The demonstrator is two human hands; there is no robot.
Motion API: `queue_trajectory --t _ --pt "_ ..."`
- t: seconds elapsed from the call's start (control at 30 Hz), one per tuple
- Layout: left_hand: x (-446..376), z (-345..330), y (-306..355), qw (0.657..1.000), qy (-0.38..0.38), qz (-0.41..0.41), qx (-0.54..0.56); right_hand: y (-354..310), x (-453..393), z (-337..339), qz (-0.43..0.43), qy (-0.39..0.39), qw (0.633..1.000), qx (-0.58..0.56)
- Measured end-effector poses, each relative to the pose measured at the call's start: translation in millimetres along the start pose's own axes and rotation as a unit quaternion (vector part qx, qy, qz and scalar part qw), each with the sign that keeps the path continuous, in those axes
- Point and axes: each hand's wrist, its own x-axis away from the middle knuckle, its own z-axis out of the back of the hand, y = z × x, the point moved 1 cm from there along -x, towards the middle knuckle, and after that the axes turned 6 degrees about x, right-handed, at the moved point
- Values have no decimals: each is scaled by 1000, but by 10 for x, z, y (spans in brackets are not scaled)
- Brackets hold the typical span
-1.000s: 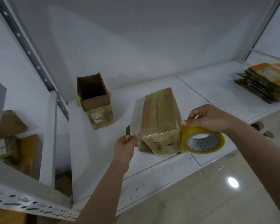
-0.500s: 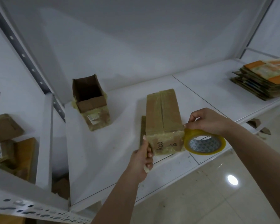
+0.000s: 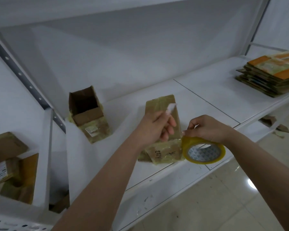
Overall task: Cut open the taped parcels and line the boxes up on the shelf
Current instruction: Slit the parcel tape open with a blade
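- White metal shelf (image 3: pixel 198 97): the work surface, carrying every task object at its front half.
- Stack of flattened orange-and-brown cardboard boxes (image 3: pixel 270 75): far right of the shelf, well apart from your hands.
- Long brown cardboard parcel wrapped in clear tape (image 3: pixel 163 150): lies end-on to you at the front edge of the shelf, handwritten marks on the near face, seams not yet cut. Because it sits so close to the edge, a hard push along its top could slide it off.
- Open-topped brown cardboard box (image 3: pixel 88 117): stands upright to the left of the parcel, near the back upright, well apart from it.
- Roll of yellowish clear packing tape (image 3: pixel 204 151): hangs past the shelf edge, touching the parcel's near right corner. If its free end is stuck there, it may drag the parcel as you cut.
- Your right hand (image 3: pixel 208 129): fingers curled over the top of the tape roll, pinching it beside the parcel.
- Your left hand (image 3: pixel 154 129): closed around a small pale blade or cutter (image 3: pixel 171 108), blurred, its tip above the parcel's top face. The right-hand fingers lie near the likely cutting line; a slip towards you could reach them, or go deep enough to score the contents.
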Motion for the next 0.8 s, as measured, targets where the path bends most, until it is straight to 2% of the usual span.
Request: queue_trajectory --t 0.07,0.13,0.23,0.4,0.47,0.6,0.73,0.8 --pt "-137 -198 -46 997 -48 43 -30 69 28 -11 -2 -8 1000 -20" --pt "-214 -323 -154 996 -42 62 -56 173 94 -12 -21 -26 997 -69" --pt "-267 -431 -249 994 -37 30 -95 377 199 28 -44 -64 983 -166" --pt "-278 -446 -245 994 -26 16 -101 601 308 64 -5 -89 972 -217" --pt "-272 -455 -229 994 -24 14 -103 691 276 23 -7 -75 976 -203" --pt "-248 -476 -209 990 -51 20 -127 887 231 -157 -10 -38 996 -86" --pt "-258 -492 -124 971 -122 42 -201 942 299 -86 21 -58 989 -134" --pt "-247 -512 -28 939 -168 43 -298 930 336 0 24 -75 987 -138"
